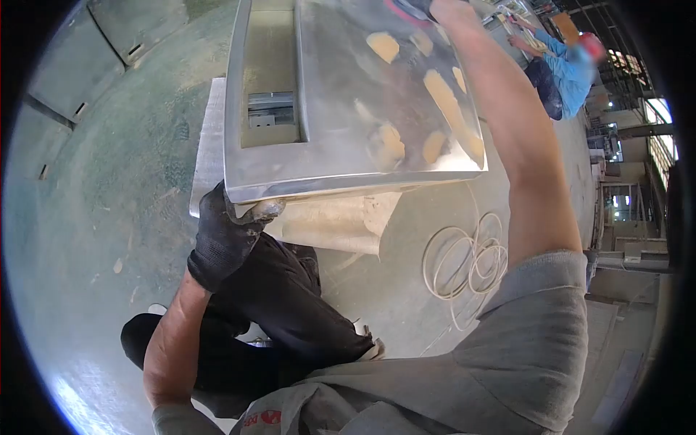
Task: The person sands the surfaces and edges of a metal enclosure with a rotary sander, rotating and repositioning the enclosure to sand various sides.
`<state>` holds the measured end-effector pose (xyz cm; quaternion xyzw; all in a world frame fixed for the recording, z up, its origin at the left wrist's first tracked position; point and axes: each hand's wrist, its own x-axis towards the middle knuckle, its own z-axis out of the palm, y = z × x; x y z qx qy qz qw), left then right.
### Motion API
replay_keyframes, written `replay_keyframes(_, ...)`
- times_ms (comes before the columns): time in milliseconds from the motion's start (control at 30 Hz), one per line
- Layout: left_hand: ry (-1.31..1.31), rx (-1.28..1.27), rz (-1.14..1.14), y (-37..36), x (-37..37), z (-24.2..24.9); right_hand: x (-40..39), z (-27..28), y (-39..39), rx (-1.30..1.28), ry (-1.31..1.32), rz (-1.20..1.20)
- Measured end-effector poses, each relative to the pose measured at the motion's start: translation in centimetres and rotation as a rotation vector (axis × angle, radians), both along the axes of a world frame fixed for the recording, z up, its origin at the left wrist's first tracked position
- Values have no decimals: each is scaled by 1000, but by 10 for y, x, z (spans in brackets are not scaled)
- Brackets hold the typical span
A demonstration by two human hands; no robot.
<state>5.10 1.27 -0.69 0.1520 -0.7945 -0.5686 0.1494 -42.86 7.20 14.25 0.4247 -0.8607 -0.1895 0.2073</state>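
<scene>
A shiny metal panel [341,156] with a rectangular opening fills the upper middle of the head view. Several tan patches of filler [442,105] mark its surface, mostly on the right half. My left hand [223,235], in a dark glove, is closed around the panel's near left corner, its fingertips under the edge. At the top of the view my right hand [440,7] reaches over the far part of the panel. By it, against the metal, is a dark thing with a pinkish-red rim [406,10]. The frame edge cuts this off, and the right fingers are hidden.
Under the panel lies a light sheet [333,221] on the greenish floor. A coiled pale hose [464,264] rests to the right. Grey cabinets [65,65] stand at the left. A person in blue with a red cap [569,72] works at the upper right.
</scene>
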Motion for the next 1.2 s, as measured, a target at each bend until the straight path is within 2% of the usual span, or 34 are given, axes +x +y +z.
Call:
replay_keyframes(133, 39, -58, 14, -3, 2, -5, 32, 8, -11, -174, -76, -141)
replay_keyframes(200, 61, -88, 23, -1, 1, -2, 11, -3, -18, -23, 83, 122)
replay_keyframes(267, 6, 77, 20, 1, -1, 7, 0, -9, -17, 23, 88, 98)
replay_keyframes(333, 13, 99, 18, 2, -2, 3, -6, -7, -8, 60, 99, 80)
replay_keyframes(400, 26, 115, 33, 1, -2, 3, 1, 4, 10, -228, -157, -205)
replay_keyframes(433, 37, 64, 25, 1, -2, 4, 5, 8, 18, -228, -155, -188)
replay_keyframes(500, 54, 15, 36, -2, -1, 5, 5, 13, 31, -263, -183, -352)
replay_keyframes(533, 35, 9, 28, -2, -1, 4, 1, 15, 32, -259, -177, -339)
replay_keyframes(600, 19, 8, 1, 0, -3, 4, -15, 12, 47, -81, -179, -369)
replay_keyframes(700, 35, 101, 22, 3, -5, 4, -68, -9, 76, -166, -40, -304)
replay_keyframes(833, 28, 104, -4, 1, -6, 4, -62, -6, 82, -132, -4, -260)
replay_keyframes(933, -15, 31, 6, 0, -1, 1, -54, 0, 71, -186, -70, -341)
replay_keyframes(1000, 85, -105, 30, 0, 0, -4, -54, -1, 61, -176, -82, -337)
replay_keyframes(1200, 19, -97, 7, 1, -3, 6, -46, -3, 44, -159, -109, -319)
